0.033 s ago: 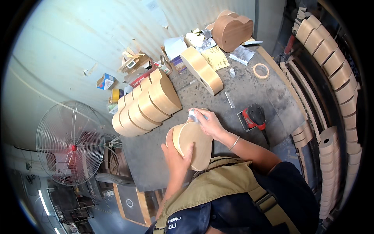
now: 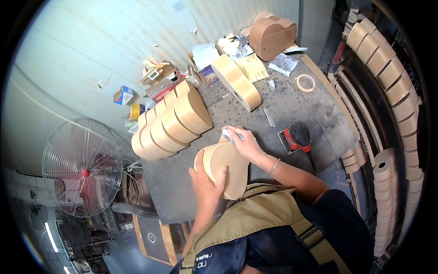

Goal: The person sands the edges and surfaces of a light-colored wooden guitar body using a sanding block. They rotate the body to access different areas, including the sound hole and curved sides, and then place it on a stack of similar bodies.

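Note:
A pale wooden ukulele body (image 2: 232, 171) rests against my front at the near edge of the bench. My left hand (image 2: 206, 178) is wrapped round its left side, thumb on the flat face and fingers along the curved side. At the far end of the body, my right hand (image 2: 245, 145) pinches a small white and light-blue piece (image 2: 226, 133) against the edge; whether it is folded sandpaper or a cloth, I cannot tell. My right fingers partly cover it.
Several similar bodies (image 2: 171, 123) stand in a row at left, another (image 2: 236, 83) lies beyond. A red and black power sander (image 2: 297, 137), a tape roll (image 2: 305, 83) and a yellow sandpaper sheet (image 2: 253, 67) lie on the bench (image 2: 328, 132). Darker bodies (image 2: 273, 39) stand far back; a fan (image 2: 84, 169) is at left.
My right hand and the small white and blue piece have shifted very slightly along the edge of the ukulele body. The left hand keeps its place.

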A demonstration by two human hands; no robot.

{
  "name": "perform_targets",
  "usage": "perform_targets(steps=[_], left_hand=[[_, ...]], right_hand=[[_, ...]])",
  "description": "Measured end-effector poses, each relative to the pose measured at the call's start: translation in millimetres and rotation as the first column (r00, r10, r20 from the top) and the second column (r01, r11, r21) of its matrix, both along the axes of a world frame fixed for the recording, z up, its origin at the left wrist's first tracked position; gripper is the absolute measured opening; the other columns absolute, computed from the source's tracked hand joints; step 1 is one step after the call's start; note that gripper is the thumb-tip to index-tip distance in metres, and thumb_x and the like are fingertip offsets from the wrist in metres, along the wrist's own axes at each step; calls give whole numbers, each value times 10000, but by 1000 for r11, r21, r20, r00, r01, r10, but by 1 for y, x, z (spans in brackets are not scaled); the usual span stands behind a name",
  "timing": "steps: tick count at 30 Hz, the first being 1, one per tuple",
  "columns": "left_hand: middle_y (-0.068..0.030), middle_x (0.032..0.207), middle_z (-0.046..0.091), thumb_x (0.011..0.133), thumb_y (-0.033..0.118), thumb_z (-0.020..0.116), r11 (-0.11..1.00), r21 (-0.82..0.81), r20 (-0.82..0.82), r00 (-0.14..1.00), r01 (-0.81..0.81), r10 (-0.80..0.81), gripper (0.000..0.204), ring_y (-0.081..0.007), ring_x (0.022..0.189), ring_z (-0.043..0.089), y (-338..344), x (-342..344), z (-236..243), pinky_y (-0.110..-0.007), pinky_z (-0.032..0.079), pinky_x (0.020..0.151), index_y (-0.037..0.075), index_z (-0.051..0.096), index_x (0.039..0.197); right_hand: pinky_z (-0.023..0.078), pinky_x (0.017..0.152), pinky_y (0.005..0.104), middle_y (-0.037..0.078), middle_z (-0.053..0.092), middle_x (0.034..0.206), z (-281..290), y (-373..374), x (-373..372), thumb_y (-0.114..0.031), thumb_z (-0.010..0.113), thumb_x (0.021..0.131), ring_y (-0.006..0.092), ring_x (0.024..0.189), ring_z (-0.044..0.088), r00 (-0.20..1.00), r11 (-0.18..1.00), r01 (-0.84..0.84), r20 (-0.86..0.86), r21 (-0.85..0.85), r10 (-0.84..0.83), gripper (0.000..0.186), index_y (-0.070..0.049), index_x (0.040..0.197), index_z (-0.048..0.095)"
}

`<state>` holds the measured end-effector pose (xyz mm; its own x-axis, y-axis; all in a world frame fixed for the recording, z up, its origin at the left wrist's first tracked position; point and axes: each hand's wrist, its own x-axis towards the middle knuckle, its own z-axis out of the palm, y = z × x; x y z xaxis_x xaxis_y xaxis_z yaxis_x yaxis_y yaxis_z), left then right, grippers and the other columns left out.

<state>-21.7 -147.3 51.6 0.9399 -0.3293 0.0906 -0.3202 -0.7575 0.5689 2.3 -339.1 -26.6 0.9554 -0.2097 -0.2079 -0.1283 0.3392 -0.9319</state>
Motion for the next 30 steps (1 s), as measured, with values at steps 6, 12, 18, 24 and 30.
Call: perform_targets(steps=[6,12,18,24,30], left_hand=[[-145,1399,642,848,322,850,999,51,-53,998,-15,18,859,-377,1112,558,0,2,6,-486,526,976,105,454,1578],[-147,1376,654,851,350,844,996,93,-67,997,-15,22,848,-369,1119,576,-2,2,9,-483,533,966,127,464,1575],[-152,1362,662,845,358,844,996,75,-70,996,-46,52,849,-363,1119,584,3,3,12,-483,537,963,138,469,1573],[-161,1346,670,827,337,864,999,18,-72,996,-47,48,882,-360,1122,594,11,10,3,-479,531,987,133,462,1585],[-163,1343,669,806,301,876,1000,-19,-87,996,-19,17,871,-352,1136,597,16,14,1,-471,524,1004,130,494,1570]], right_hand=[[496,628,233,39,754,1205,11,0,-4,-318,552,1153,51,705,589,999,999,-11,47,42,9,388,-88,1440,675],[536,1010,299,82,758,1231,12,26,-8,-236,575,1143,132,1139,682,969,997,78,236,-27,-70,354,-29,1405,691],[530,1018,301,67,762,1245,20,22,-7,-225,583,1140,121,1151,670,989,984,56,145,-166,-32,359,-2,1407,672],[556,965,343,130,778,1178,-4,34,-6,-201,644,1075,211,1077,736,930,914,216,358,-345,-85,313,-75,1353,711],[581,929,449,169,752,1173,-53,-23,25,-209,666,1039,372,1060,728,930,592,299,369,-748,-3,316,-94,1330,711]])
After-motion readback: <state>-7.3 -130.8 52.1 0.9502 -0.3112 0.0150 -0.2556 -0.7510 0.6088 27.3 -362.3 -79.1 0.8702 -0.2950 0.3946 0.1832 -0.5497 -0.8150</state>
